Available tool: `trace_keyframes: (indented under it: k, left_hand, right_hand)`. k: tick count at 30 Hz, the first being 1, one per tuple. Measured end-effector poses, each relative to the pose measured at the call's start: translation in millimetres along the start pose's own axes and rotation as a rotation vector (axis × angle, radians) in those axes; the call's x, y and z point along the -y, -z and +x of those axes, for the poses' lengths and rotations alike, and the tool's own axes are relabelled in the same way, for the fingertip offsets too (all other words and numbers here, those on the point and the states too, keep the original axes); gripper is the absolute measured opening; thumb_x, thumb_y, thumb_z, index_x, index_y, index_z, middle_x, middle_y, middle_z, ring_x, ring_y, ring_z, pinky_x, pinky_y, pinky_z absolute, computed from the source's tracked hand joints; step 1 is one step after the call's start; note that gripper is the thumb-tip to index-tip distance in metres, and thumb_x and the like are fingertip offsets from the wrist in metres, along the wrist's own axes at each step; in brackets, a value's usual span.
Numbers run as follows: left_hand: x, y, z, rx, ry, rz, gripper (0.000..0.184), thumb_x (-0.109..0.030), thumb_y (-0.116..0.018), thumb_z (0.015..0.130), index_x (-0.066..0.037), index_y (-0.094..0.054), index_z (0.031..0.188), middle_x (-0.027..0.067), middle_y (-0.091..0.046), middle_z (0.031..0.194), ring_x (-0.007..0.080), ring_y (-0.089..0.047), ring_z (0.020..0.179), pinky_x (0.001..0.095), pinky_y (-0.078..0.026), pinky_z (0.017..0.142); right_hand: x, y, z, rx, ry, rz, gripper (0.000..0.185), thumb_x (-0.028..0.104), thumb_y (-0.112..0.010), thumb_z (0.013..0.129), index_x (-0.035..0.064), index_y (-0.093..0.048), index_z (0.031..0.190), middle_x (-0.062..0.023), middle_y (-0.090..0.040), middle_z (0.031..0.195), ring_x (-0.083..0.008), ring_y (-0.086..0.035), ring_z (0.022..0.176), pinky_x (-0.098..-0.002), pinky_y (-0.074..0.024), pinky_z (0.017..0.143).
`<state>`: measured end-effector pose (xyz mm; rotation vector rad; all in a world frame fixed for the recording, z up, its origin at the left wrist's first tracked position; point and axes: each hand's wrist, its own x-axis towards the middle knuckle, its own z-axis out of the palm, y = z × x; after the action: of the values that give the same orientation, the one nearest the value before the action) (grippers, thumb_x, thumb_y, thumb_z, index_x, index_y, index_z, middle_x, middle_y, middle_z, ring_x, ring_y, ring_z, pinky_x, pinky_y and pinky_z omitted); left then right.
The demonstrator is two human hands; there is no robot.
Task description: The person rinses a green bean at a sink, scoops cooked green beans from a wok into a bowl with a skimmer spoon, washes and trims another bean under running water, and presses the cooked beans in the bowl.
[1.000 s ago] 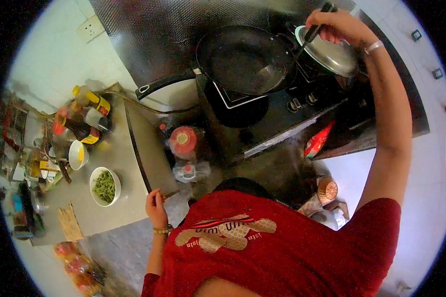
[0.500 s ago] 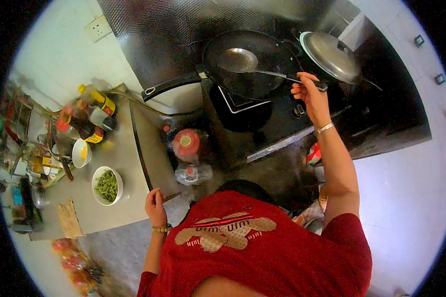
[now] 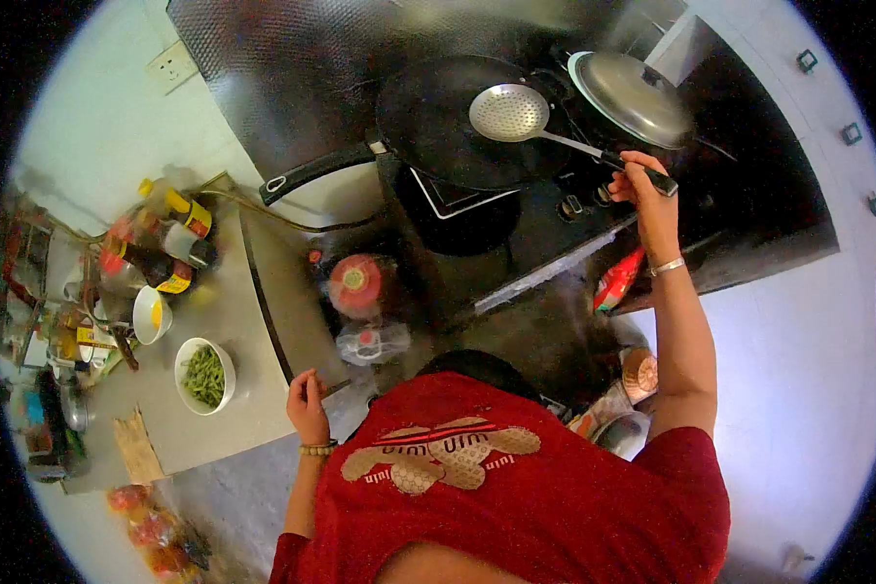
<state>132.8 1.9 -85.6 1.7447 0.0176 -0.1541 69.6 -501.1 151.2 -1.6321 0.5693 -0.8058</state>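
My right hand (image 3: 649, 200) grips the black handle of a perforated metal skimmer (image 3: 509, 113). The skimmer's round head is over the right part of a black wok (image 3: 428, 127) on the stove, whose long handle points left. Just right of the wok, a domed metal lid (image 3: 633, 95) rests above the stove. My left hand (image 3: 308, 409) is beside the counter's front corner, fingers curled; whether anything is in them is hidden. On the counter are a white bowl of cut green vegetables (image 3: 205, 378) and a smaller white bowl with something yellow (image 3: 153, 314).
Several bottles (image 3: 161, 268) stand at the back of the left counter (image 3: 253, 414). Large plastic-wrapped containers (image 3: 356, 285) are in the gap between counter and stove (image 3: 516, 282). A red packet (image 3: 619, 279) is below the stove's front edge. Bagged items (image 3: 156, 530) lie at lower left.
My right hand came down from the upper right, bringing the skimmer over the wok; its head has since shifted right and now shows clearly. My left hand stayed nearly in place.
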Motion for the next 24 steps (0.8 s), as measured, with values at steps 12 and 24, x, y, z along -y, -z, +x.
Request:
trace_keyframes:
  k: [12,24]
  left_hand:
    - [-2,-11,5,0.034,0.027,-0.036,0.017,-0.016,-0.052,0.089,-0.005,-0.059,0.099,0.0006,-0.057,0.084,0.0080,-0.050,0.072,0.0212,-0.042,0.066]
    - [-20,4,-12,-0.082,0.009,-0.024,0.014,-0.010,-0.051,0.089,-0.002,-0.059,0.096,0.0012,-0.055,0.077,0.0086,-0.053,0.069,0.0221,-0.045,0.064]
  right_hand:
    - [34,-26,-31,0.130,0.331,-0.641,0.016,0.007,-0.061,0.076,0.0030,-0.062,0.091,-0.0099,-0.064,0.085,-0.0165,-0.061,0.079,-0.0263,-0.0458,0.074]
    - [-54,-63,-19,0.114,-0.012,0.162,0.021,0.011,-0.057,0.083,-0.0003,-0.057,0.100,-0.0079,-0.060,0.076,-0.0137,-0.060,0.065,-0.0241,-0.0499,0.058]
